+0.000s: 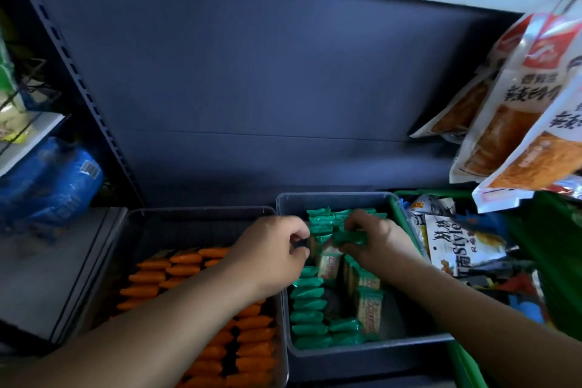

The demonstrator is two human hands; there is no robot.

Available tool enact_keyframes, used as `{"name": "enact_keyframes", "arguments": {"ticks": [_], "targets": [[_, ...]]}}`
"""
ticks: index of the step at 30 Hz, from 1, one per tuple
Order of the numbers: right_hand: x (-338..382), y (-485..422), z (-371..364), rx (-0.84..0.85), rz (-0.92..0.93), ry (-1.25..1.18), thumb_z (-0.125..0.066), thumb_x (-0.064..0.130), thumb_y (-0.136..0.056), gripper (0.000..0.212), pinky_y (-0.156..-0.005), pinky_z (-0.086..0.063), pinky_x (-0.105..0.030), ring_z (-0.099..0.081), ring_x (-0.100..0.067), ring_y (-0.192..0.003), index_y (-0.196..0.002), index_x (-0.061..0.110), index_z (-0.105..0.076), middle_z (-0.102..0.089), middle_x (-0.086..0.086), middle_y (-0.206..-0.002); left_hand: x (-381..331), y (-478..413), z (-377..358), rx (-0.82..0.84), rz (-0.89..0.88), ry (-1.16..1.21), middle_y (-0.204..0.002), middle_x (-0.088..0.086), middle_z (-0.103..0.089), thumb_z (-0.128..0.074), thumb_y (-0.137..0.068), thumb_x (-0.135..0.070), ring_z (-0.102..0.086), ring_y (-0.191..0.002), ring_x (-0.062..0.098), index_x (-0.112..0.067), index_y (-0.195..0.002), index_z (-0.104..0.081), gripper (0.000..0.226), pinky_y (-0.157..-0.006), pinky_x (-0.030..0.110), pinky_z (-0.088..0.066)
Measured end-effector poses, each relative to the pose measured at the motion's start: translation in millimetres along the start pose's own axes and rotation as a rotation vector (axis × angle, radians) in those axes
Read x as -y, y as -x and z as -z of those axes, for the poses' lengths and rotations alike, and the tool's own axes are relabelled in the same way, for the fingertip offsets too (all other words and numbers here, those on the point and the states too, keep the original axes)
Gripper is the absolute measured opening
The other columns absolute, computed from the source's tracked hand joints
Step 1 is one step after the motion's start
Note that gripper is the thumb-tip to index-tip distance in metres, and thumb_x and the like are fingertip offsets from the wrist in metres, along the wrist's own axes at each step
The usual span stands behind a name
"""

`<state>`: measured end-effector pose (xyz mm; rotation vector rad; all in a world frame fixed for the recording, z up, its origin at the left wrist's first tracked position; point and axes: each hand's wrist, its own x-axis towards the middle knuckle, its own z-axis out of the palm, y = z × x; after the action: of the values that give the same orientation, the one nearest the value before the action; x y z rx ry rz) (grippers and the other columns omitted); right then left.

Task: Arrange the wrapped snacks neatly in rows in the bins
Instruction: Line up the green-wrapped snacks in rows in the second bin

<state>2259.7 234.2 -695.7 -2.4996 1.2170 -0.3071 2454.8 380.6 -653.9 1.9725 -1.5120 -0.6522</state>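
Two clear plastic bins stand side by side on a shelf. The right bin [371, 351] holds green-wrapped snacks [307, 305], lined up in a row along its left side and looser in the middle. The left bin [201, 214] holds rows of orange-wrapped snacks [252, 337]. My right hand [374, 239] pinches one green snack [349, 238] over the far part of the right bin. My left hand [274, 249] reaches across the divide between the bins, its fingers curled at the green snacks; whether it holds one is hidden.
A green basket [554, 261] at the right is filled with mixed snack packets. Large white and orange packets [516, 123] hang above it. A blue bag [47, 186] lies on a lower shelf at the left. The dark shelf back panel rises behind the bins.
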Motion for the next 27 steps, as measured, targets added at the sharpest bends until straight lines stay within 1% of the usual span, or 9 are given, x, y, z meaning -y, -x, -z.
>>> {"name": "enact_keyframes", "arguments": {"ticks": [4,6,10,13,15,18,20,23,27], "targets": [[53.7,27.0,53.0,0.006,0.086,-0.240,-0.092,0.023,-0.073,0.034,-0.071,-0.044,-0.013,-0.061,0.004,-0.075,-0.101,0.027,-0.074,-0.068,0.020,-0.083,-20.1,14.4,14.2,-0.032,-0.102,0.130,-0.105,-0.011,-0.074,-0.076,-0.083,-0.039,-0.069,-0.097,0.006,-0.029,-0.119,-0.070,0.038,-0.086,0.030,-0.056],[78.5,46.5,70.6,0.014,0.095,-0.347,-0.093,0.017,-0.072,0.033,-0.070,-0.044,-0.008,-0.063,0.008,-0.073,-0.098,0.025,-0.075,-0.068,0.024,-0.076,-29.7,23.9,21.5,-0.027,-0.113,0.262,-0.096,-0.012,-0.076,-0.078,-0.081,-0.039,-0.071,-0.090,0.002,-0.030,-0.113,-0.073,0.033,-0.081,0.029,-0.057],[103.9,78.2,94.7,0.022,-0.096,-0.730,-0.088,0.005,-0.076,0.031,-0.078,-0.060,-0.033,-0.075,-0.014,-0.083,-0.099,0.021,-0.075,-0.079,0.005,-0.087,-43.8,47.8,38.1,-0.061,-0.120,0.409,-0.085,-0.008,-0.076,-0.080,-0.087,-0.016,-0.070,-0.079,0.004,-0.025,-0.104,-0.076,0.019,-0.072,0.022,-0.053],[112.9,96.3,104.0,0.028,-0.146,-0.904,-0.078,0.003,-0.086,0.018,-0.082,-0.061,-0.043,-0.075,-0.032,-0.092,-0.098,0.016,-0.077,-0.079,-0.009,-0.092,-54.1,69.2,50.6,-0.047,-0.061,0.497,-0.089,-0.006,-0.078,-0.079,-0.089,-0.020,-0.073,-0.084,0.009,-0.026,-0.101,-0.076,0.013,-0.073,0.024,-0.056],[117.7,103.9,105.0,0.018,-0.140,-0.954,-0.076,-0.001,-0.087,0.020,-0.086,-0.059,-0.048,-0.074,-0.034,-0.093,-0.096,0.017,-0.078,-0.079,-0.012,-0.093,-59.3,79.0,55.7,-0.047,-0.037,0.497,-0.088,-0.003,-0.077,-0.077,-0.091,-0.028,-0.073,-0.084,0.016,-0.030,-0.094,-0.078,0.004,-0.076,0.031,-0.056],[119.8,107.8,102.1,0.028,-0.135,-0.976,-0.077,0.001,-0.088,0.021,-0.083,-0.059,-0.051,-0.072,-0.029,-0.085,-0.098,0.020,-0.079,-0.075,-0.015,-0.088,-62.7,86.1,57.7,-0.102,-0.007,0.519,-0.085,-0.009,-0.077,-0.078,-0.091,-0.026,-0.072,-0.082,0.010,-0.032,-0.085,-0.080,0.009,-0.072,0.019,-0.055],[117.6,107.9,98.6,0.036,-0.120,-0.983,-0.078,0.007,-0.088,0.017,-0.082,-0.059,-0.051,-0.071,-0.030,-0.081,-0.098,0.021,-0.080,-0.074,-0.015,-0.085,-65.9,87.3,56.2,-0.097,0.004,0.507,-0.086,-0.013,-0.077,-0.077,-0.092,-0.026,-0.073,-0.082,0.007,-0.030,-0.086,-0.081,0.009,-0.076,0.018,-0.057],[109.9,99.9,95.4,-0.012,-0.136,-1.020,-0.075,0.008,-0.090,0.012,-0.079,-0.060,-0.052,-0.072,-0.040,-0.085,-0.097,0.016,-0.080,-0.077,-0.018,-0.090,-70.5,80.0,51.1,-0.117,0.019,0.592,-0.094,-0.014,-0.078,-0.076,-0.093,-0.024,-0.074,-0.086,0.003,-0.030,-0.099,-0.080,0.010,-0.081,0.019,-0.059],[89.7,83.1,94.2,-0.179,-0.246,-1.102,-0.072,0.014,-0.093,0.005,-0.069,-0.060,-0.041,-0.073,-0.028,-0.079,-0.095,0.014,-0.077,-0.077,-0.015,-0.090,-74.9,62.7,37.0,0.038,0.010,0.535,-0.100,-0.011,-0.076,-0.083,-0.087,-0.023,-0.072,-0.089,0.000,-0.033,-0.113,-0.072,0.030,-0.081,0.018,-0.058]]}}
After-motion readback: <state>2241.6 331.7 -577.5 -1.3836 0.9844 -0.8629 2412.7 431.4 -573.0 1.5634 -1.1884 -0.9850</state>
